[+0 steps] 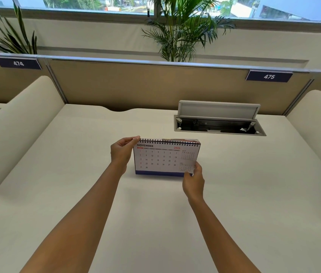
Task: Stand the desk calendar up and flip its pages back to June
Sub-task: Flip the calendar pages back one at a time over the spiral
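My two bare forearms are reaching out over the pale worktop toward the desk calendar, which is standing upright on its base near the middle, facing me and showing November.

My right hand is nearest to me. It is curling in at the lower right corner of the calendar, thumb and fingers pinching the bottom edge of the front page; I cannot tell whether I am holding one sheet or several. My left hand is a little further out, thumb and fingertips closing on the top left corner just beside the spiral binding, steadying the stand there.

I am judging the calendar to be light: thin card pages on a wire coil over a folded card base. The base looks stiff enough to stand alone, but so light that it would slide or tip on this smooth worktop if I pulled a page without bracing it. The pages look bendable and easy to crease, and could tear at the punched holes, so the best hold seems to be a loose lower corner for turning and the bound top edge for support. June is several pages off from November.

Beyond the calendar, an open cable hatch is sitting in the worktop. Further still, the partition is carrying a label reading 475, with a palm plant rising behind it.
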`<state>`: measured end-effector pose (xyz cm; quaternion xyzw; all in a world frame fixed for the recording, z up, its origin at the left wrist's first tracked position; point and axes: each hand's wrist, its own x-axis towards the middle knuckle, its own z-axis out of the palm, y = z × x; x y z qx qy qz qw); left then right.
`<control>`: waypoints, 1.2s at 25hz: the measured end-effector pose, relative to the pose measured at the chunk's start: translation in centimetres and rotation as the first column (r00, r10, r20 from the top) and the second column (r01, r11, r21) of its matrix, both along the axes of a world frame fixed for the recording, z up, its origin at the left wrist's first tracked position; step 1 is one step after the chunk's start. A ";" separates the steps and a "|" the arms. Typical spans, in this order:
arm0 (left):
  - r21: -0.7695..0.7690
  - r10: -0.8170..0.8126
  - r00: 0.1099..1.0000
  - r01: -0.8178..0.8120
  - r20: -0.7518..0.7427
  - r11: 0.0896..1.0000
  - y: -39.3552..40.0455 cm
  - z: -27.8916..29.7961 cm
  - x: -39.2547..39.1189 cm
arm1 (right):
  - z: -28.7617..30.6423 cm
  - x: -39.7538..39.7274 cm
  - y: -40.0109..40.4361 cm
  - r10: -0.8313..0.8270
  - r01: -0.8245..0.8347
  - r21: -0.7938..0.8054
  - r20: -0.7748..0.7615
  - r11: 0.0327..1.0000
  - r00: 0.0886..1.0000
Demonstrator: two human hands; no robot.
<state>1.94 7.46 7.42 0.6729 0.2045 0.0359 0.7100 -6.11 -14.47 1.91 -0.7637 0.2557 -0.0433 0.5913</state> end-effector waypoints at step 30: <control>0.016 -0.017 1.000 0.017 -0.012 1.000 0.6 -0.4 0.2 | 0.1 -2.1 -1.9 -0.231 0.252 -0.055 0.247 0.966 0.941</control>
